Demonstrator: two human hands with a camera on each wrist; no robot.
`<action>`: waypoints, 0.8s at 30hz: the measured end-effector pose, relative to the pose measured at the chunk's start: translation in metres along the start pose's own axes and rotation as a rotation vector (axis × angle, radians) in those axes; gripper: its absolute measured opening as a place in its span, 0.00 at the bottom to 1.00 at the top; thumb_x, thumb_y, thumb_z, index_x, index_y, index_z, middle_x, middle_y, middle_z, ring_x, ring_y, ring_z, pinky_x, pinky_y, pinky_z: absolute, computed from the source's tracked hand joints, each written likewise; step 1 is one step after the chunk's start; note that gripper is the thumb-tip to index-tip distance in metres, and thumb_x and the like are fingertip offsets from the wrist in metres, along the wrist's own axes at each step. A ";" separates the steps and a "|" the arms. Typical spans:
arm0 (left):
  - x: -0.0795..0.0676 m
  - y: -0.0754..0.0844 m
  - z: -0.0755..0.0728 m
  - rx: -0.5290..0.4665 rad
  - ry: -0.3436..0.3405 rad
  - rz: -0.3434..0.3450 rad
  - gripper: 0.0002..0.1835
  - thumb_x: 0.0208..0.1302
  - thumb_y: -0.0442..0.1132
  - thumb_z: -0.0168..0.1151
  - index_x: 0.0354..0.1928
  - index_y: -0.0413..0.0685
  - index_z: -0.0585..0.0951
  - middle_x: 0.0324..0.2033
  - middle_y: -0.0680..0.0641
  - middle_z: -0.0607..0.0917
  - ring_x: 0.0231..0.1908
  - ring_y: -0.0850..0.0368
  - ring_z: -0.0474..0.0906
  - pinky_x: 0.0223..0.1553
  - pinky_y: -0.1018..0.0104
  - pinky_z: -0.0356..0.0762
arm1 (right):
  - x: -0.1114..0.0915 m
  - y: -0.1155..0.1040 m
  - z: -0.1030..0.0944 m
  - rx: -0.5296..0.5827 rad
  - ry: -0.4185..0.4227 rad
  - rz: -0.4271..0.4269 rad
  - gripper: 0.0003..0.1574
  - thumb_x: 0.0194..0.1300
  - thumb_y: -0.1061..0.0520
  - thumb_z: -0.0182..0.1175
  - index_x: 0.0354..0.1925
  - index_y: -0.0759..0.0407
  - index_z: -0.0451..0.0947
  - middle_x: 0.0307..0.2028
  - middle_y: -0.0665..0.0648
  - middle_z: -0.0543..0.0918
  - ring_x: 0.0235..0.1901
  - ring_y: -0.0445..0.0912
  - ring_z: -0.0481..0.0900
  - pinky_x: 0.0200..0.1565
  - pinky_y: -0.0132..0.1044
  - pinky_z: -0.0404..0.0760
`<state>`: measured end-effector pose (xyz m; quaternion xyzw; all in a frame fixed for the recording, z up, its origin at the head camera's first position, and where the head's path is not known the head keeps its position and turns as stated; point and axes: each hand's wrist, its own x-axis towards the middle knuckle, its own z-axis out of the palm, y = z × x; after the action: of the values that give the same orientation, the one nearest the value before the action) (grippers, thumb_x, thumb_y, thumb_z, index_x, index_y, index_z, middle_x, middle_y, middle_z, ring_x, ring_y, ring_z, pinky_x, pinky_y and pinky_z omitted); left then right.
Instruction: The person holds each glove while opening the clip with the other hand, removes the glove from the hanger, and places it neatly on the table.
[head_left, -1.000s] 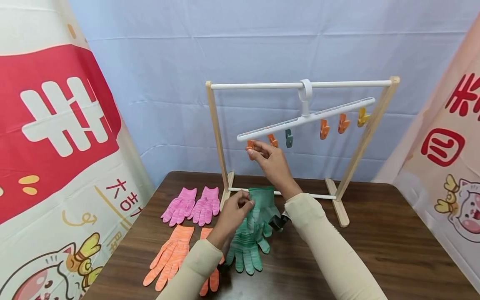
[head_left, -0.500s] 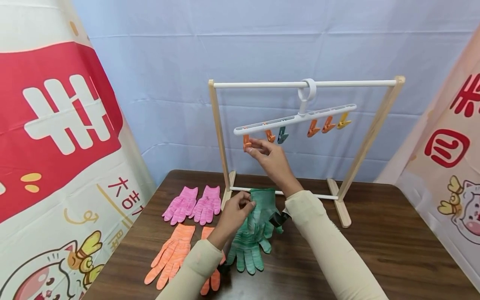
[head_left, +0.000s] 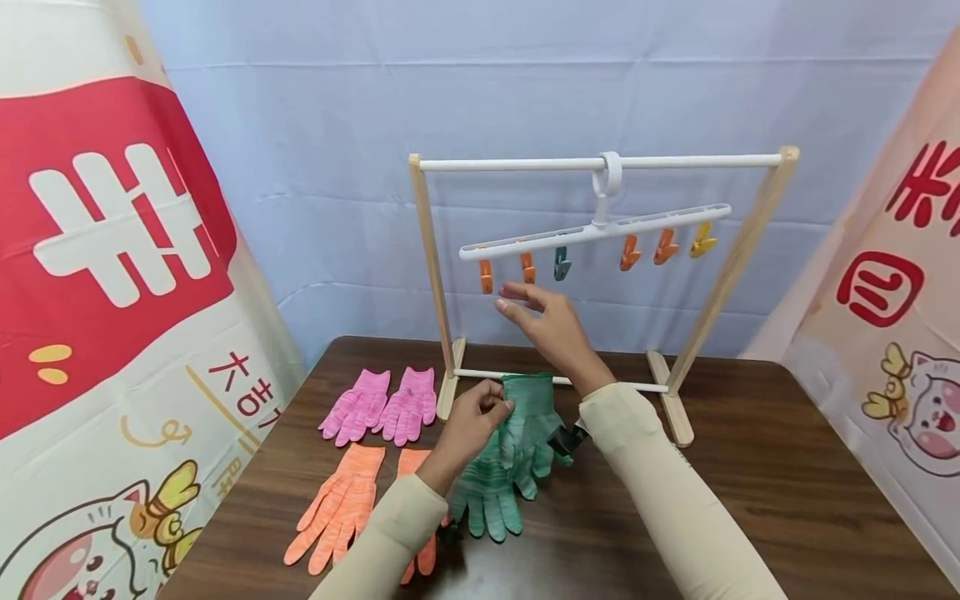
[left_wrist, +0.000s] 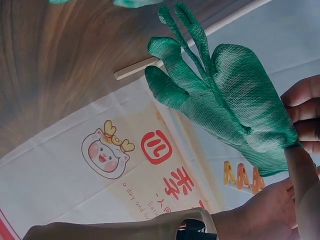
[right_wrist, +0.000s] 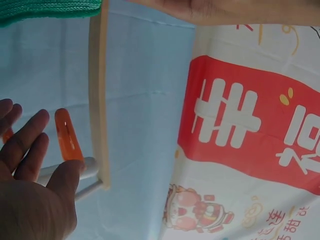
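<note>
My left hand (head_left: 471, 423) pinches the cuff of a green knit glove (head_left: 531, 421) between thumb and fingers, and the glove hangs fingers-down. In the left wrist view this glove (left_wrist: 240, 95) fills the middle. A second green glove (head_left: 491, 500) lies below it on the table. My right hand (head_left: 551, 325) is raised with thumb and fingers apart and holds nothing. Just left of its fingertips, an orange clothespin (head_left: 486, 277) hangs at the left end of a white hanger (head_left: 596, 232). The right wrist view has the same clothespin (right_wrist: 67, 135) close to the thumb.
Several more clothespins, orange, grey-green and yellow (head_left: 702, 240), hang along the hanger. It hooks onto a rack with a white rail (head_left: 510, 165) and wooden posts (head_left: 738, 258). Pink gloves (head_left: 407, 406) and orange gloves (head_left: 343, 504) lie left on the brown table (head_left: 795, 492).
My right hand has let go of the left-end orange clothespin and moved slightly right of it. The hanger has swung and tilts less than before. My left hand still holds the green glove.
</note>
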<state>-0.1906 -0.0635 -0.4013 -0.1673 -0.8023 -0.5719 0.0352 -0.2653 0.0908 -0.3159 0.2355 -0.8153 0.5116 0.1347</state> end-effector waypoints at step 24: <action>0.021 -0.043 0.059 -0.154 -0.122 -0.197 0.10 0.63 0.43 0.57 0.37 0.43 0.74 0.21 0.53 0.65 0.26 0.56 0.66 0.36 0.52 0.74 | -0.030 0.031 -0.032 -0.094 -0.009 0.124 0.34 0.60 0.30 0.49 0.60 0.41 0.68 0.57 0.44 0.72 0.61 0.47 0.63 0.56 0.49 0.66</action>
<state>-0.2154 -0.0164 -0.4550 -0.1244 -0.7692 -0.6213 -0.0826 -0.2567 0.1386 -0.3391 0.1804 -0.8520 0.4790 0.1100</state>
